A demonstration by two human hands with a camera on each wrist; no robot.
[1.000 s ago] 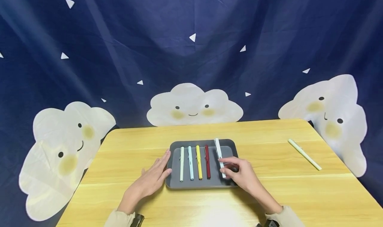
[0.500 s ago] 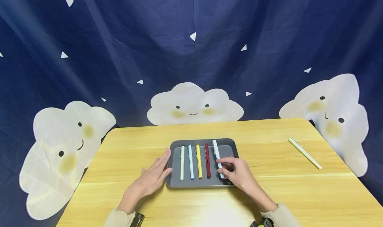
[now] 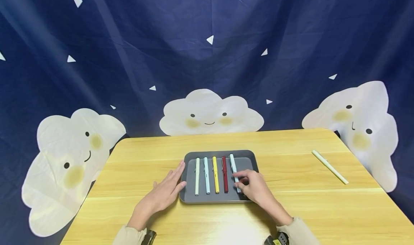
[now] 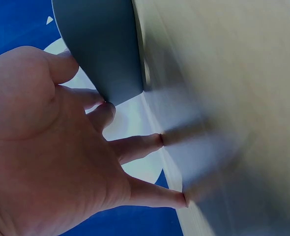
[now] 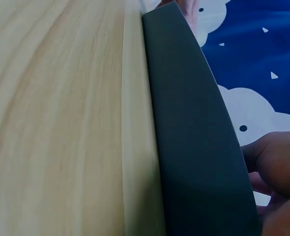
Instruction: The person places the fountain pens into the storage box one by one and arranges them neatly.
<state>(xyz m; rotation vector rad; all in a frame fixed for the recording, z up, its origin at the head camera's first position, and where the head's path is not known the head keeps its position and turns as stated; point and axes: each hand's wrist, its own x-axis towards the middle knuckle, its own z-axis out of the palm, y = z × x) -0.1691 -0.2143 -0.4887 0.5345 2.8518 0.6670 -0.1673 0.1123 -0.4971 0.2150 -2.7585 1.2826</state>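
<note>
A dark grey tray (image 3: 213, 199) lies on the table with a row of capped pens in it. From the left these are a pale green pen (image 3: 197, 176), a light blue pen (image 3: 206, 175), a yellow pen (image 3: 215, 175) and a dark red pen (image 3: 225, 174). Right of them lies a white pen (image 3: 233, 163), its lower part pinched between thumb and fingers of my right hand (image 3: 255, 186). My left hand (image 3: 163, 192) rests at the tray's left side, fingers straight; the left wrist view shows its thumb and fingertips by the tray wall (image 4: 105, 49).
Another pale green pen (image 3: 330, 167) lies slanted on the wooden table (image 3: 284, 148), to the right of the tray. Behind the table hangs a dark blue curtain (image 3: 181, 40) with clouds and white triangles.
My right hand has moved the white pen left, closer to the dark red pen, and its top end has come down into the tray. The left hand has stayed put.
</note>
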